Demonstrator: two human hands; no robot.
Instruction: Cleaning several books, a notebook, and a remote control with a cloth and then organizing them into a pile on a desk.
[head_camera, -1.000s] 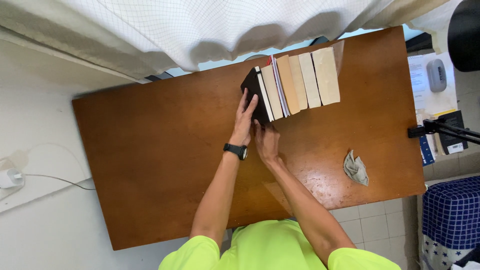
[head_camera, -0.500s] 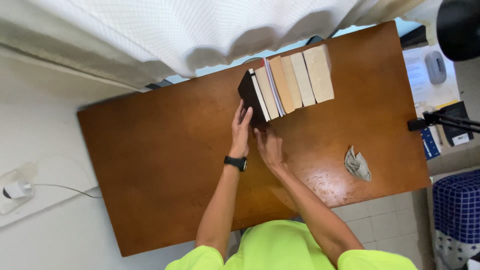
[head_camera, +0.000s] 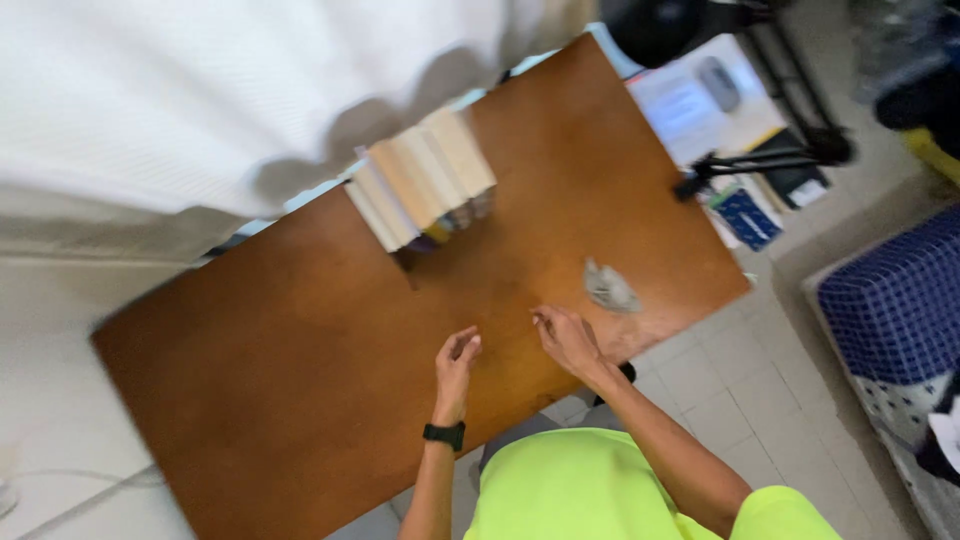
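Observation:
A row of several books (head_camera: 420, 178) stands upright near the far edge of a brown wooden table (head_camera: 250, 350), pale page edges upward. My left hand (head_camera: 456, 360), with a black watch on its wrist, hovers over the table's near part, fingers loosely curled and empty. My right hand (head_camera: 566, 338) hovers beside it to the right, fingers apart, holding nothing. Both hands are well clear of the books. A crumpled grey cloth (head_camera: 608, 288) lies on the table just right of my right hand. The frame is blurred by motion.
A white curtain (head_camera: 200, 90) hangs behind the table. To the right stand a black tripod arm (head_camera: 760, 160), papers and small items on the floor (head_camera: 700, 95), and a blue checked box (head_camera: 895, 300). Tiled floor lies beyond the table's near edge.
Both hands have let go of the dark book at the left end of the row and pulled back toward me. The camera has swung and tilted, so the table now appears rotated.

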